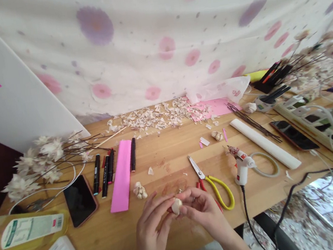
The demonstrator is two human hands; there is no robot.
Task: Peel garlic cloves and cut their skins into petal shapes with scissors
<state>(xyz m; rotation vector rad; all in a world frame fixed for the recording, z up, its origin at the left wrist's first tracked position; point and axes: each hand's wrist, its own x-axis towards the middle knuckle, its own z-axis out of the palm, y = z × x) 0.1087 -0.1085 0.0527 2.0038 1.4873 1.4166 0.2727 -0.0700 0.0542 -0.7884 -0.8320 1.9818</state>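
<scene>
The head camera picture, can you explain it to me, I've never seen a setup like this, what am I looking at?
There is no machine here: a person works with two bare hands. The one picture comes from a camera worn on their head, looking forward and down. The left hand and right hand meet at the near side of a wooden table, holding a small pale piece between their fingers. Just beyond the right hand lie yellow-and-red-handled scissors, with what looks like a glue gun further right. To the left are a pink strip, black markers and a phone. Pale flakes are scattered toward the back.
</scene>
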